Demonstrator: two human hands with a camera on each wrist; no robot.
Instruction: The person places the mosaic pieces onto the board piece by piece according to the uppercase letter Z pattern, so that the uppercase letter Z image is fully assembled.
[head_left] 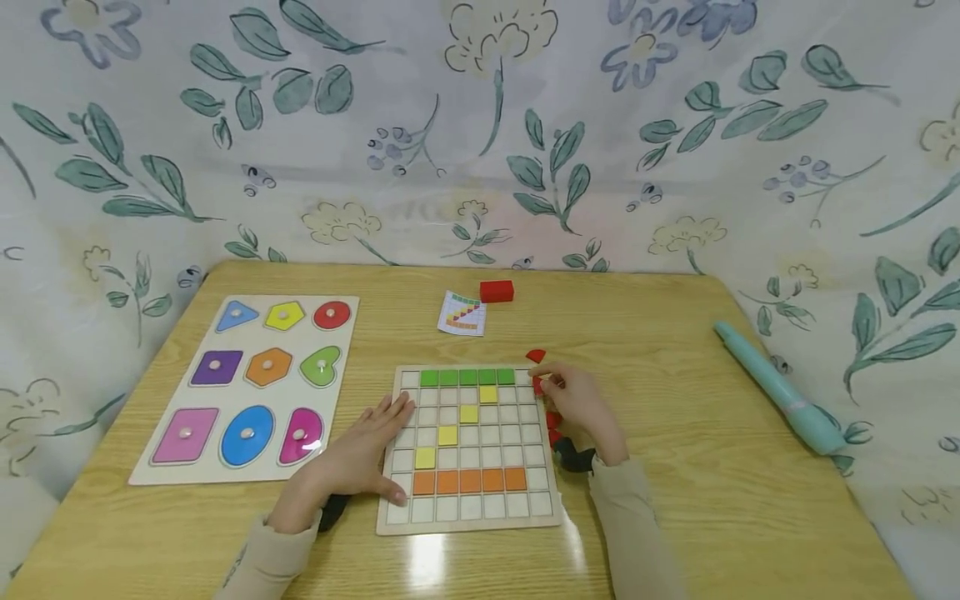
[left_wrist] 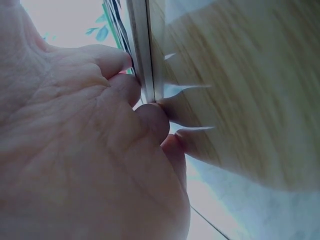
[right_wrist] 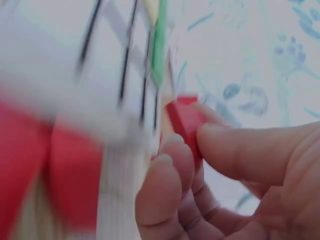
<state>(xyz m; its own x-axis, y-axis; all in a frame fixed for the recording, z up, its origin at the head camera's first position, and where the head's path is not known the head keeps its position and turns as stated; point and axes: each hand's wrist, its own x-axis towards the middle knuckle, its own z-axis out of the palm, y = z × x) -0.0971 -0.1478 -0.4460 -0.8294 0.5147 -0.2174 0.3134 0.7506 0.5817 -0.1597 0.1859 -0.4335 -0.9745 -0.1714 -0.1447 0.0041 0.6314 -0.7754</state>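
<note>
A square grid board [head_left: 491,506] lies flat on the table, with a green row near its top, an orange row near its bottom and yellow squares stepping diagonally between. My left hand [head_left: 358,454] rests along its left edge, fingers extended; in the left wrist view its fingertips touch the board's side. My right hand [head_left: 577,400] is at the upper right corner. It pinches a small red wedge-shaped piece [right_wrist: 187,120] between thumb and fingers. Other red pieces lie beside the board's right edge: one wedge [head_left: 536,356] above the hand, and more [head_left: 553,420] below it.
A pattern card [head_left: 459,320] lies behind the board, a red block [head_left: 497,292] at its corner. To the left lies a shape puzzle board [head_left: 255,392] with knobbed pieces. A teal tapered stick [head_left: 780,392] is on the far right. Floral cloth [head_left: 480,192] hangs behind the table.
</note>
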